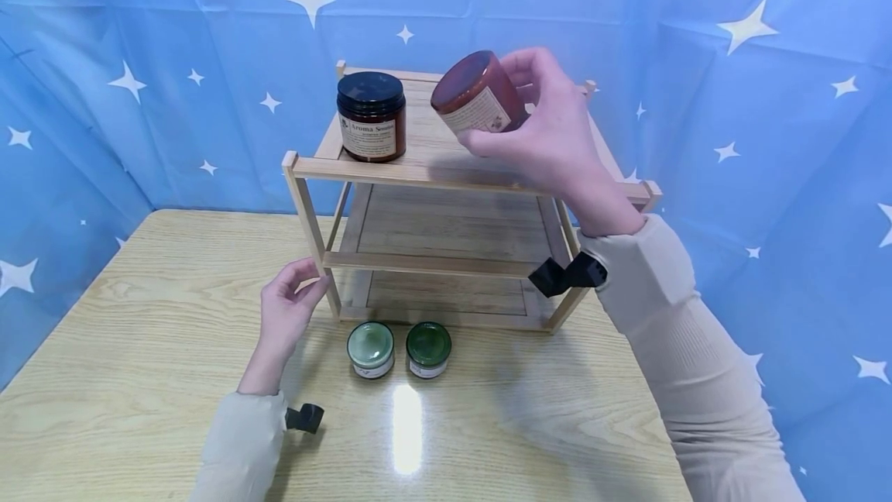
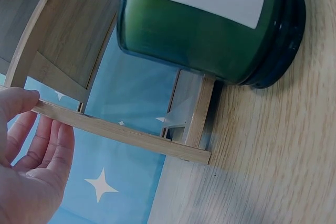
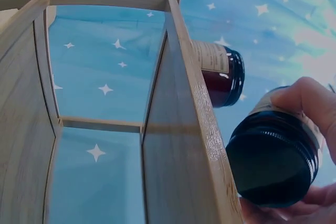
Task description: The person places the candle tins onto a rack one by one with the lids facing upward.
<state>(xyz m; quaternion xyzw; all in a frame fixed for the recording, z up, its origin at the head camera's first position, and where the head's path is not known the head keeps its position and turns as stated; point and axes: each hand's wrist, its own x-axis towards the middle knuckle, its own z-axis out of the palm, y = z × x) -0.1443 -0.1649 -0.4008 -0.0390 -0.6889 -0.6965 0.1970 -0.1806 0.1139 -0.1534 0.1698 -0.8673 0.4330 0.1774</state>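
My right hand [image 1: 550,126] grips a reddish-brown jar [image 1: 481,103] over the right part of the wooden rack's top shelf [image 1: 418,126]. The jar is tilted, its base facing up and left; its dark lid [image 3: 270,163] shows in the right wrist view. On the left of that shelf, an amber jar [image 1: 372,134] with a black lid stands upright. Lower down, my left hand [image 1: 289,304] pinches the rack's front left post [image 2: 121,131] between thumb and fingers. A light green jar [image 1: 371,347] and a dark green jar [image 1: 428,347] stand lid-down before the rack.
The rack's middle shelf [image 1: 453,223] and bottom shelf [image 1: 446,293] lie beneath the top one. A rail [image 1: 418,171] runs along the top front edge. Wooden tabletop [image 1: 139,347] extends left and forward. A blue starred curtain [image 1: 230,45] hangs behind and at both sides.
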